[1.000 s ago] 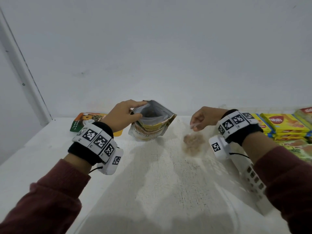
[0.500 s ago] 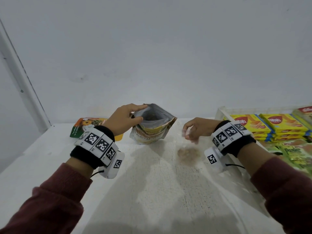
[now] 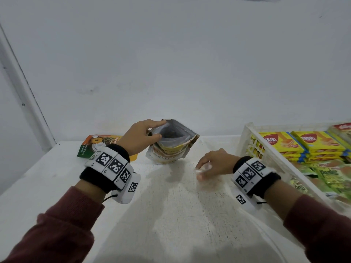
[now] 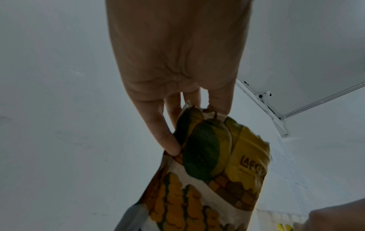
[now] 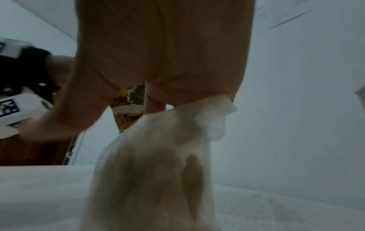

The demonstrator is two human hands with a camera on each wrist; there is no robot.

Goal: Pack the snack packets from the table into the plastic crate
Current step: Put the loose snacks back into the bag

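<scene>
An open yellow-and-white snack pouch (image 3: 171,149) stands upright at the back of the white table (image 3: 171,215). My left hand (image 3: 161,129) pinches its rim on the left side; in the left wrist view the fingers (image 4: 169,145) grip the pouch's printed top (image 4: 217,164). My right hand (image 3: 199,171) hovers low over the table to the pouch's right, holding a small clear packet (image 3: 204,166). That packet (image 5: 158,164) shows blurred in the right wrist view, with brownish snack inside. The white plastic crate (image 3: 269,150) is at the right.
A flat orange-and-green packet (image 3: 98,144) lies behind my left wrist. Inside the crate are stacked yellow wafer packs (image 3: 281,144) and green packets (image 3: 332,177). A white wall rises just behind the table.
My right hand has come toward me and down to the table with the clear packet. My left hand keeps its hold on the pouch. More of the crate has come into view.
</scene>
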